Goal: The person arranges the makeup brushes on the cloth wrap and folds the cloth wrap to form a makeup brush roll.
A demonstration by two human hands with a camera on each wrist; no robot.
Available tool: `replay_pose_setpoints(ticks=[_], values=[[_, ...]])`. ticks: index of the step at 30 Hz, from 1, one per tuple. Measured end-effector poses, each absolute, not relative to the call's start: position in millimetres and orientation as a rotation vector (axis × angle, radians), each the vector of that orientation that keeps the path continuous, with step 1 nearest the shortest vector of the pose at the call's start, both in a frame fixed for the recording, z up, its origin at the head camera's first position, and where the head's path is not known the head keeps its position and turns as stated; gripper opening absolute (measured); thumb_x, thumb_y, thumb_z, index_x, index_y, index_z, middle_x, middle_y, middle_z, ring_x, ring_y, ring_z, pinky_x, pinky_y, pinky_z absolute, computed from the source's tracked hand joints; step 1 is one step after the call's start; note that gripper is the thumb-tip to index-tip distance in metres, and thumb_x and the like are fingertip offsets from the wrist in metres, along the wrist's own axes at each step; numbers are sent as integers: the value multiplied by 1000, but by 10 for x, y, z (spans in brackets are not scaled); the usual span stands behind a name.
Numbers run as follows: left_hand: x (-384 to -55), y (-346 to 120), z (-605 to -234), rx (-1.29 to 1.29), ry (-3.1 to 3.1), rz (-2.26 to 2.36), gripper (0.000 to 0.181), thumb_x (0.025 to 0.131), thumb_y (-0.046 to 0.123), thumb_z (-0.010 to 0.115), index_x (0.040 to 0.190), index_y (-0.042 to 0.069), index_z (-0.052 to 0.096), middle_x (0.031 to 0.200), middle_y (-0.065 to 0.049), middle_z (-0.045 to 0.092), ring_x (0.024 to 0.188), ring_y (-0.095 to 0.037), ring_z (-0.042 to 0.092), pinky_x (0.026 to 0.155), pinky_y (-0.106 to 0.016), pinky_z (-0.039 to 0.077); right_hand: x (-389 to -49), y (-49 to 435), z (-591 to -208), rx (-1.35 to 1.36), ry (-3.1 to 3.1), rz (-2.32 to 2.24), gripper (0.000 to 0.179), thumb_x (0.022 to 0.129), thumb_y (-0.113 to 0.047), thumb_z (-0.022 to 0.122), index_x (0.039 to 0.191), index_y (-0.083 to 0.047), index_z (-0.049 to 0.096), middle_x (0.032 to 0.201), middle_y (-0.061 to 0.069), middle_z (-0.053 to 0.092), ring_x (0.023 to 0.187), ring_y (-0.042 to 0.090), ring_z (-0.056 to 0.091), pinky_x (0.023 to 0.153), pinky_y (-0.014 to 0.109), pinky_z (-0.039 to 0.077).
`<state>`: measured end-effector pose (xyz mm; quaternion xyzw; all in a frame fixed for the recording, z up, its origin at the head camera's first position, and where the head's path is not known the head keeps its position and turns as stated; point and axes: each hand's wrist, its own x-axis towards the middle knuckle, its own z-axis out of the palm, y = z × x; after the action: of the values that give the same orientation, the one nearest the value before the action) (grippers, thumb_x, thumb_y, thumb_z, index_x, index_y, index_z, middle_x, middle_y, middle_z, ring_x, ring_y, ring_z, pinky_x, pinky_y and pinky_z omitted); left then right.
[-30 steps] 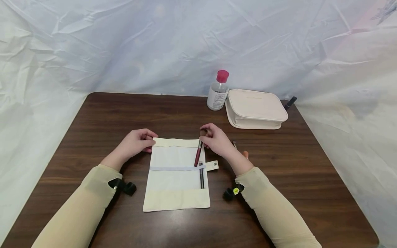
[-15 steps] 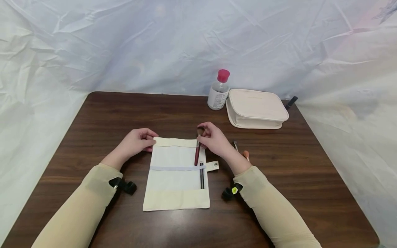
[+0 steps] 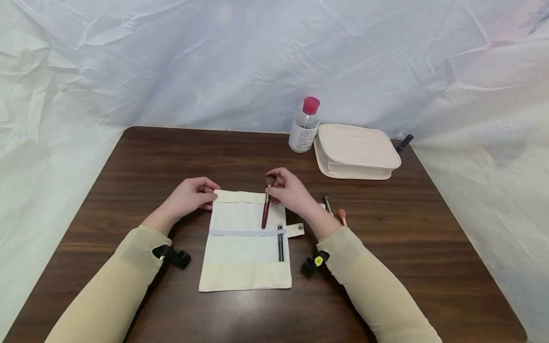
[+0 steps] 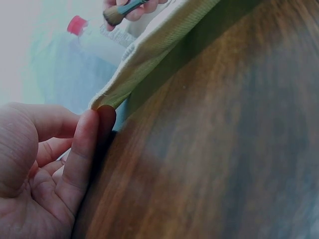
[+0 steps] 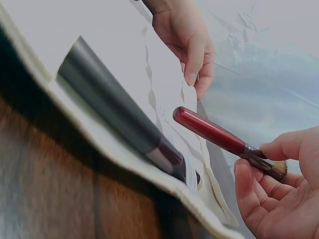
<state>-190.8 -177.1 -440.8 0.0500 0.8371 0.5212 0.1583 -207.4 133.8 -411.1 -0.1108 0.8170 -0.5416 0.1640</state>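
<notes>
A cream fabric brush roll (image 3: 240,276) lies unfolded on the table, with a pale elastic band across its middle. My left hand (image 3: 191,196) pinches its far left corner between thumb and fingers, as the left wrist view (image 4: 55,159) also shows. Between thumb and fingertips my right hand (image 3: 291,193) holds a makeup brush (image 3: 265,212) with a dark red handle by its metal collar, bristles up. The handle's end hangs above the roll, just beyond the band. A dark-handled brush (image 5: 114,99) sits under the band along the roll's right edge, its lower end in the pocket.
Right of the roll, partly behind my right forearm, lie more brushes (image 3: 341,216). A clear bottle with a red cap (image 3: 303,136) stands at the back beside a cream zip pouch (image 3: 358,150). A black stick-shaped thing (image 3: 404,143) pokes out behind the pouch.
My right hand has moved left with the red-handled brush, from the roll's right edge inward over the roll. The left hand stays at the corner.
</notes>
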Motion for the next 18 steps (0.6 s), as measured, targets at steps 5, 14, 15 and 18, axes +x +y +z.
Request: replay_pose_setpoints(ticks=[5,14,15,18], values=[[-1903,-1747,-4393,131,2395,1494,28,98,15,71,124,3,67,109,-18,71,86,-21,73,75,-29,64,-2069,1281,-4103,-334,2315,-1540,49,98,-10,67,144,-5,49,90,13,65,73,26,70,71,40,64],[-1907,-1744,-4402,131,2382,1508,30,98,15,71,125,2,67,110,-19,70,87,-21,73,75,-29,64,-2089,1165,-4129,-345,2319,-1512,46,98,-10,68,142,-8,51,88,12,65,72,23,69,67,35,62],[-1908,-1743,-4404,129,2382,1509,29,98,15,70,125,3,67,110,-19,70,87,-21,73,75,-29,64,-2091,1149,-4135,-349,2320,-1510,46,98,-11,68,141,-8,51,87,12,65,72,24,69,67,34,61],[-1910,-1736,-4411,113,2384,1510,27,99,14,70,124,4,67,109,-18,71,86,-21,73,75,-30,64,-2092,1104,-4159,-360,2319,-1504,45,98,-11,68,140,-9,52,87,11,66,72,24,69,67,34,61]])
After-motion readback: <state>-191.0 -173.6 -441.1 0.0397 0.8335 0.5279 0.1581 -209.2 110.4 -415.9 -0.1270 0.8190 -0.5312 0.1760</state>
